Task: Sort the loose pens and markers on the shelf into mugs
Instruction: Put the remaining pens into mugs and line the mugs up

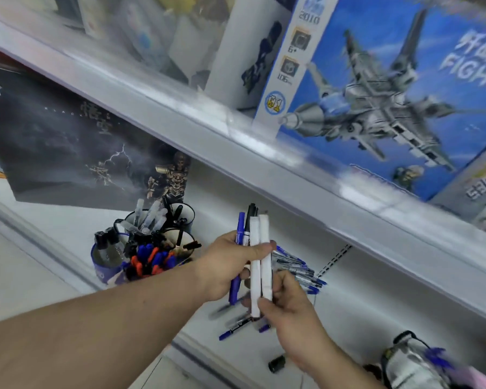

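Pens point(252, 265), a bundle of blue, black and white ones, stand nearly upright above the shelf point(376, 313), under the upper shelf's edge point(264, 153). Left hand point(233, 265) grips their middle; right hand point(289, 307) pinches the lower ends. Loose pens point(300, 269) lie just behind; filled mugs point(149, 242) stand left.

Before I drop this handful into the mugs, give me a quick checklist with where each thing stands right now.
1. Left hand grips the bundle of pens and markers: ok.
2. Right hand steadies the two white markers at their lower end: ok.
3. Bundle already sorted by kind: not ok, blue, black and white mixed.
4. Mugs within reach, to the left: ok.
5. Room left in mugs: cannot tell, they look crowded.
6. Shelf cleared: not ok, loose pens remain.
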Demonstrator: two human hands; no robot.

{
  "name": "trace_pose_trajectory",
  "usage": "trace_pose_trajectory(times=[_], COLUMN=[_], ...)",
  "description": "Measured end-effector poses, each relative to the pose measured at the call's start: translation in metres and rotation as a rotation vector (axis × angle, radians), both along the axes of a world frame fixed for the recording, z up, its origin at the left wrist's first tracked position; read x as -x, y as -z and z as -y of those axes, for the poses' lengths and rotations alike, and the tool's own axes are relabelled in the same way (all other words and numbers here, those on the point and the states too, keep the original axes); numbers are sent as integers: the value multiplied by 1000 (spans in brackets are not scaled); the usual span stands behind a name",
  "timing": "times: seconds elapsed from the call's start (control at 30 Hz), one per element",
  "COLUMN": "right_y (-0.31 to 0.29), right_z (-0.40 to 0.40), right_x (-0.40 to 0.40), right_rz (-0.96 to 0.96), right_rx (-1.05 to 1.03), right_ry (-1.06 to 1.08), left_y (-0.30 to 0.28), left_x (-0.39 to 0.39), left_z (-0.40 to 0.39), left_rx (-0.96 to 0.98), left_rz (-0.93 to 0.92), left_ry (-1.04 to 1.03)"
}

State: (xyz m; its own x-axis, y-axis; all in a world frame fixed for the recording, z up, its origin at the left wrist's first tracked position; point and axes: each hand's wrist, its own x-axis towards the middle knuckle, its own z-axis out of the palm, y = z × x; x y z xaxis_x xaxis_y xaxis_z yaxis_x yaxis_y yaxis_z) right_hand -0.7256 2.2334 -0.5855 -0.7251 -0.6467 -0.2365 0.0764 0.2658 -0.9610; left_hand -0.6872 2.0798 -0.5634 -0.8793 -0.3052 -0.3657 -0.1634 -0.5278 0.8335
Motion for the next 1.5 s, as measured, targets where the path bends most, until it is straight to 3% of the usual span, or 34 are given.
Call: trace_pose_trajectory(times=[0.17, 0.33, 0.43, 0.63, 0.8, 1.2, 1.4, 1.5], right_y=[-29, -56, -70, -95, -85, -78, -90, -87], right_z=[-43, -78, -95, -106, -99, -114, -160, -211], right_x=[2, -4, -9, -22, -22, -8, 36, 70], right_rz=[-222, -295, -516, -632, -849, -906, -491, -466], right_rx=[-160, -187, -232, -6, -33, -203, -420, -570], right_ry=[53, 72, 70, 156, 142, 96, 266, 370], left_y=[-24, -38, -40, -36, -34, -24, -2, 8], left_x=[-4, -12, -18, -24, -24, -9, 11, 26], left_z=[-41, -66, -76, -83, -91, -106, -129, -145], left_rx=[18, 122, 242, 366, 423, 607, 546, 526], left_rz=[-165, -247, -244, -206, -248, -173, -14, 74], left_ry=[172, 271, 324, 380, 404, 452, 365, 399])
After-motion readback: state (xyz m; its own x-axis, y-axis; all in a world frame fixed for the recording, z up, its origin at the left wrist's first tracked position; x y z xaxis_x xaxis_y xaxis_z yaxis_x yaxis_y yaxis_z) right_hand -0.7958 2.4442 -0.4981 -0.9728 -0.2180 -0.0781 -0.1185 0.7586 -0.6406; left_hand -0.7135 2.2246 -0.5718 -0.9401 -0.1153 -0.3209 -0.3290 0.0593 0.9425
